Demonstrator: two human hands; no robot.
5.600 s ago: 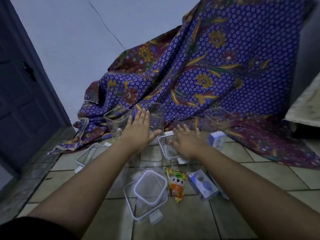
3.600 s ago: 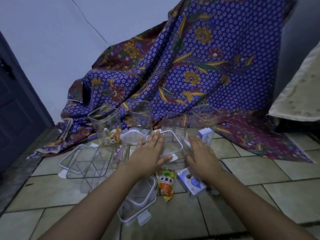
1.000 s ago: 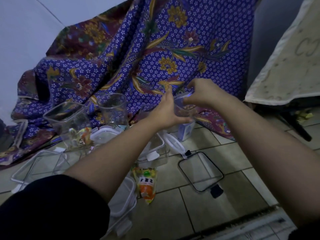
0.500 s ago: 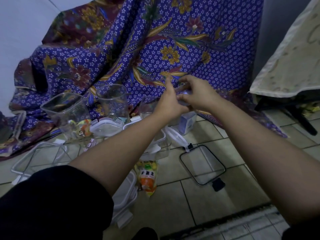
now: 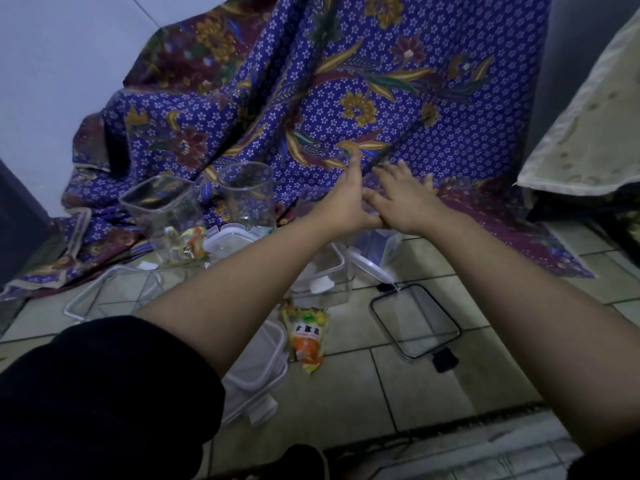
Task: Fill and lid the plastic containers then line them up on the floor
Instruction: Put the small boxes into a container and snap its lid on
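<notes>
A tall clear container [image 5: 375, 244] with a pale blue and white box inside stands on the tiles by the cloth's hem. My right hand [image 5: 406, 199] lies flat on its top with the fingers spread. My left hand [image 5: 344, 199] is beside it at the container's left upper edge, fingers straight and one pointing up; the thumbs meet. The container's top is hidden under the hands. To the left stand a square clear container [image 5: 162, 213] holding a small packet and a round empty one [image 5: 247, 195].
A white lid [image 5: 228, 241], a low lidded box [image 5: 325, 277], a black-rimmed lid [image 5: 415, 323], an orange sachet [image 5: 306, 336], stacked clear boxes [image 5: 258, 367] and a clear lid [image 5: 114, 289] lie on the tiles. Batik cloth [image 5: 346, 98] hangs behind; a cushion [image 5: 588, 133] is at right.
Both hands held the tall container lifted and worked at its top; now it stands on the floor, lower, and my right hand has flattened over it.
</notes>
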